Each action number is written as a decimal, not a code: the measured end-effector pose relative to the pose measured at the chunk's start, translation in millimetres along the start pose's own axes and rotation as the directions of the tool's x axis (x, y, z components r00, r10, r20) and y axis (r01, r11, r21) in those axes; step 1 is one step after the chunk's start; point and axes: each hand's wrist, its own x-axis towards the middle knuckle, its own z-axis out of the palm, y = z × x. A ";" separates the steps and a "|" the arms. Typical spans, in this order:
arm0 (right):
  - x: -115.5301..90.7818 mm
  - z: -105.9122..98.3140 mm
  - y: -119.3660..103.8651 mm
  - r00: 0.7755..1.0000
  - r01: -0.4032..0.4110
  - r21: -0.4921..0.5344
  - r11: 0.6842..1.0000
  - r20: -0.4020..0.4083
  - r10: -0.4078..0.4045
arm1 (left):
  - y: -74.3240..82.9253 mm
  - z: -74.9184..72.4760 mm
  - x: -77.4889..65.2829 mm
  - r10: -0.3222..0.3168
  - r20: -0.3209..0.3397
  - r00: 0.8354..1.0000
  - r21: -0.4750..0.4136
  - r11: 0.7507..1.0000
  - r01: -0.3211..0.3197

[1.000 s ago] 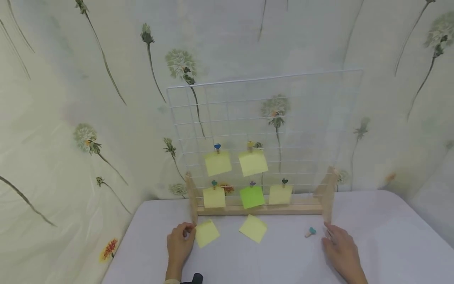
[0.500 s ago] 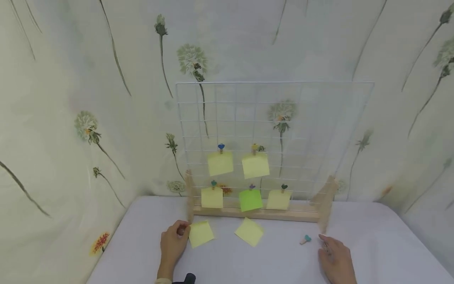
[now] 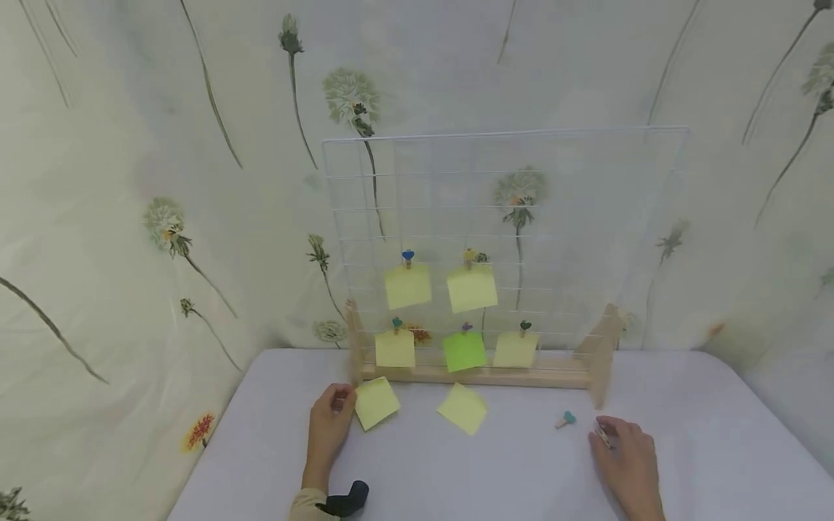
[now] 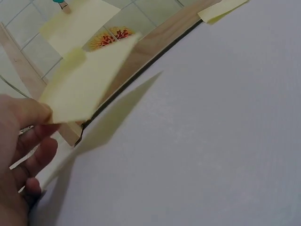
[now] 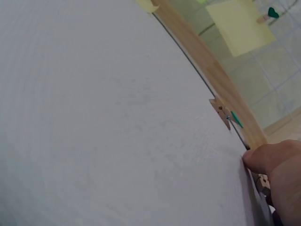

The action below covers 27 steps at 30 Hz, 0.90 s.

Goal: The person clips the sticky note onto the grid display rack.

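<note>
In the left wrist view my left hand (image 4: 23,141) pinches one corner of a yellow sticky note (image 4: 89,87) between thumb and finger. The note is tilted up off the table and casts a shadow. My right hand (image 3: 628,463) holds a small wooden clothespin (image 3: 604,435), mostly covered by the fingers. Just left of that hand, another clothespin with a teal heart (image 3: 565,420) lies on the table. A second yellow sticky note (image 3: 463,408) lies between the hands. Behind them stands a white wire grid (image 3: 508,132) on a wooden base (image 3: 495,376).
Clothespins hold several notes on the grid: an upper-left yellow note (image 3: 407,286), an upper-right yellow note (image 3: 472,287), a green note (image 3: 465,352) and lower yellow notes (image 3: 394,349) on both its sides. A flowered curtain (image 3: 195,108) hangs behind the white table (image 3: 456,477).
The head view has shifted a little. My left hand has raised the pinched note slightly. My right hand sits a bit farther from the loose clothespin, and more of the held one shows.
</note>
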 end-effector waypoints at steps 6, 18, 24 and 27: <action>9.0 -1.5 -5.3 0.993 0.076 0.030 0.997 -0.098 -0.072 | 14.1 2.8 5.8 0.011 0.005 1.000 -0.165 0.986 -0.010; -3.3 -3.3 4.8 1.000 -0.028 0.139 0.990 0.007 0.027 | 59.8 -1.2 23.5 0.101 0.034 0.994 -0.202 0.975 -0.092; -8.1 -11.0 5.4 0.995 -0.095 0.224 0.970 0.037 0.090 | 93.4 -10.6 37.1 0.152 0.040 0.988 -0.229 0.963 -0.139; -6.8 -16.9 3.4 0.993 -0.119 0.285 0.951 0.055 0.108 | 111.3 -13.4 45.1 0.178 0.045 0.983 -0.225 0.961 -0.163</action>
